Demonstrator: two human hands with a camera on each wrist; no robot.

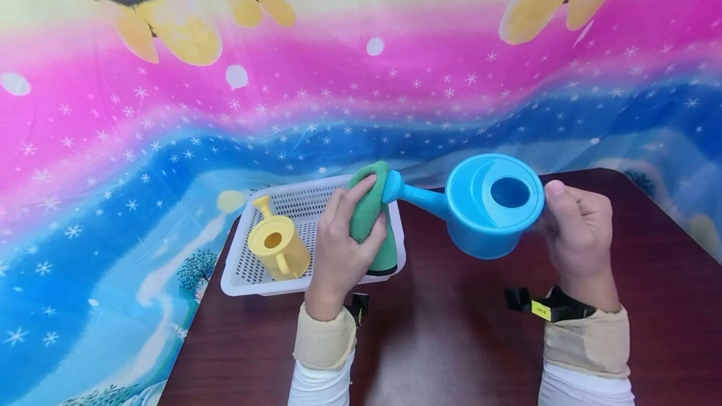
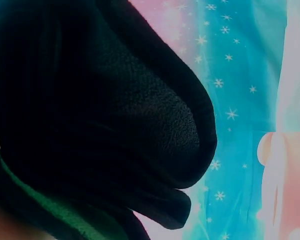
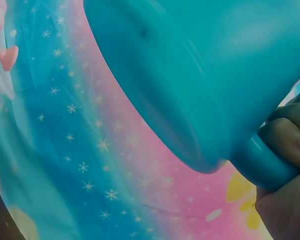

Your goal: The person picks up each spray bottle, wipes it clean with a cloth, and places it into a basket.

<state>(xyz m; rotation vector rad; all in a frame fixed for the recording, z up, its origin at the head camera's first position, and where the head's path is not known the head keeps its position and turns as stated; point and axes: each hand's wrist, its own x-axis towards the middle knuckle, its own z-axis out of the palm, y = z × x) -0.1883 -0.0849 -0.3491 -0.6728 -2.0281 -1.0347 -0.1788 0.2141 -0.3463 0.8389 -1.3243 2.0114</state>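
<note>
My right hand (image 1: pixel 581 224) grips the handle of a blue watering can (image 1: pixel 479 230), holding it up over the table. In the right wrist view the fingers (image 3: pixel 285 135) curl round the blue handle (image 3: pixel 265 162). The can's spout points left. With my left hand (image 1: pixel 346 237) I hold a folded green cloth (image 1: pixel 369 208) right at the spout's round head (image 1: pixel 392 187). Dark folds of cloth (image 2: pixel 140 110) fill most of the left wrist view, hiding the fingers there.
A white perforated basket (image 1: pixel 234 281) stands at the left of the dark wooden table (image 1: pixel 440 343), behind my left hand. Inside it sits a small yellow watering can (image 1: pixel 293 249). A printed curtain (image 1: pixel 338 80) with snowflakes hangs along the back and left.
</note>
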